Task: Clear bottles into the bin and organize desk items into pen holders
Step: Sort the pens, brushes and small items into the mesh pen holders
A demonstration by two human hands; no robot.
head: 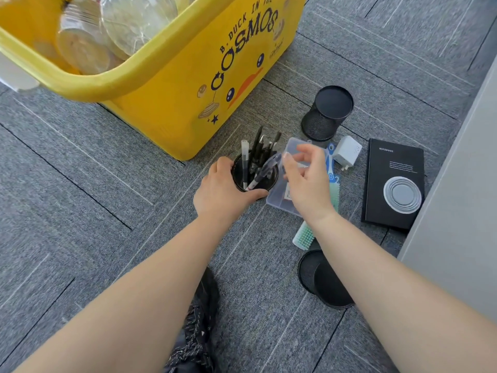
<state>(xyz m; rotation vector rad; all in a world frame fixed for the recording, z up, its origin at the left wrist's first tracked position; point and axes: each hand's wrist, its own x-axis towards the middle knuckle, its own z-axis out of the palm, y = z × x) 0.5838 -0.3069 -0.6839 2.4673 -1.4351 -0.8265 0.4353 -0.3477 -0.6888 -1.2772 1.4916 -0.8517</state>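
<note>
A black mesh pen holder stands on the grey carpet, filled with several pens. My left hand grips its side. My right hand hovers just right of it with fingers spread, over a clear plastic box; a pen leans in the holder right by the fingertips. The yellow bin behind holds clear plastic bottles. A second pen holder stands upright and without contents farther back. A third holder lies on its side under my right forearm.
A green brush, a blue toothbrush, a white charger and a black notebook lie right of the holder. A grey cabinet wall closes the right side. My black shoe sits below.
</note>
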